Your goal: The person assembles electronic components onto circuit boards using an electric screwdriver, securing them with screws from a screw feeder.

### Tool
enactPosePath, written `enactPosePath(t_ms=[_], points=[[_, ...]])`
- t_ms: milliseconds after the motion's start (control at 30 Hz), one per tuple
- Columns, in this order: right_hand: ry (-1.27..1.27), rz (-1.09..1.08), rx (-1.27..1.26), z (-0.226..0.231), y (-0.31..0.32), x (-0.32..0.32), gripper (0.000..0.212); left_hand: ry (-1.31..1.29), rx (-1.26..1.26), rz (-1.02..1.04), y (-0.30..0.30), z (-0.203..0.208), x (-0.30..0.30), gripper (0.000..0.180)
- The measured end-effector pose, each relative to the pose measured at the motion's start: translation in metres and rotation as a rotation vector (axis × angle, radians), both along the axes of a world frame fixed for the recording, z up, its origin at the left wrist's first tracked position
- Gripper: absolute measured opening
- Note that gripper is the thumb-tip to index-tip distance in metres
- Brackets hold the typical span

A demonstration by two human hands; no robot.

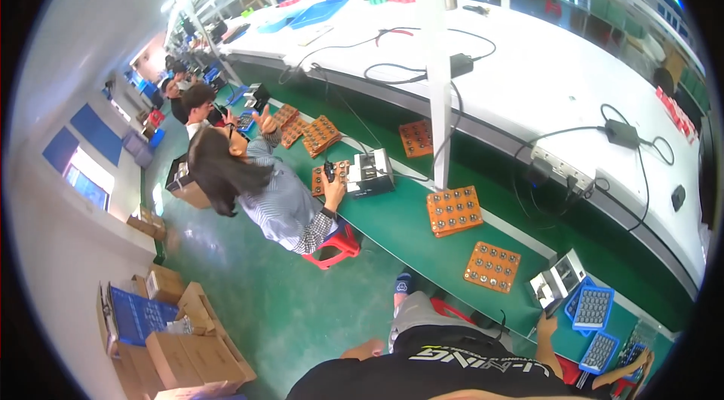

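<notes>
A hand at the end of a bare forearm, seemingly my right hand [547,324], is at the lower edge of a small white-and-black bench device [557,279]. Its fingers are too small and partly hidden to read. At the left of my black shirt a patch of bare skin, perhaps my left hand [365,350], lies low beside my grey shorts. I cannot make out its fingers. Left of the device, an orange board [492,266] with rows of round metal parts lies on the green bench [422,249]. A stack of similar orange boards [454,210] sits further left.
Blue trays [590,306] of small parts stand right of the device, and another person's hand [642,361] is beyond them. At left, a co-worker [290,204] holds a dark tool over an orange board. A white post [436,83], cables and a power strip [562,168] border the white table.
</notes>
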State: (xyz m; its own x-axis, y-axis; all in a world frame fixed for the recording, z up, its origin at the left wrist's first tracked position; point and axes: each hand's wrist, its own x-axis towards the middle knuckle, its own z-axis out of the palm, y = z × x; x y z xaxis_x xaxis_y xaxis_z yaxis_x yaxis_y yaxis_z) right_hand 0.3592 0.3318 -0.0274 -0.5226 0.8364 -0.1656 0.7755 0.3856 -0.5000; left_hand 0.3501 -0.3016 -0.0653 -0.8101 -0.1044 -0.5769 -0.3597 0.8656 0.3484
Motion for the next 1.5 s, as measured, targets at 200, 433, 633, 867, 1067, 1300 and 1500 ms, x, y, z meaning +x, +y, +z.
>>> enactPosePath(t_ms=[200, 433, 633, 867, 1067, 1300, 1500], points=[[-0.103, 0.032, 0.008, 0.006, 0.004, -0.011, 0.042, -0.224, 0.401, 0.484, 0.040, -0.024, -0.006, 0.057], [-0.185, -0.033, -0.025, 0.013, -0.003, -0.019, 0.048, -0.492, 0.859, 0.992, 0.042, 0.008, -0.006, 0.068], [-0.159, -0.041, 0.079, 0.019, -0.012, -0.011, 0.051, -0.637, 0.956, 1.143, 0.038, -0.005, -0.013, 0.061], [-0.196, -0.102, 0.029, -0.006, -0.001, -0.010, 0.058, -0.735, 0.974, 1.035, 0.038, 0.026, -0.040, 0.046], [-0.195, -0.113, 0.024, 0.005, -0.003, -0.009, 0.058, -0.294, 0.468, 0.849, 0.047, 0.006, -0.040, 0.040], [-0.171, -0.087, 0.004, 0.004, -0.005, -0.007, 0.055, -0.121, -0.085, 0.329, 0.054, 0.028, -0.073, 0.047], [-0.137, -0.068, 0.009, -0.005, -0.004, -0.008, 0.054, -0.275, 0.123, 0.385, 0.068, 0.047, -0.084, 0.039]])
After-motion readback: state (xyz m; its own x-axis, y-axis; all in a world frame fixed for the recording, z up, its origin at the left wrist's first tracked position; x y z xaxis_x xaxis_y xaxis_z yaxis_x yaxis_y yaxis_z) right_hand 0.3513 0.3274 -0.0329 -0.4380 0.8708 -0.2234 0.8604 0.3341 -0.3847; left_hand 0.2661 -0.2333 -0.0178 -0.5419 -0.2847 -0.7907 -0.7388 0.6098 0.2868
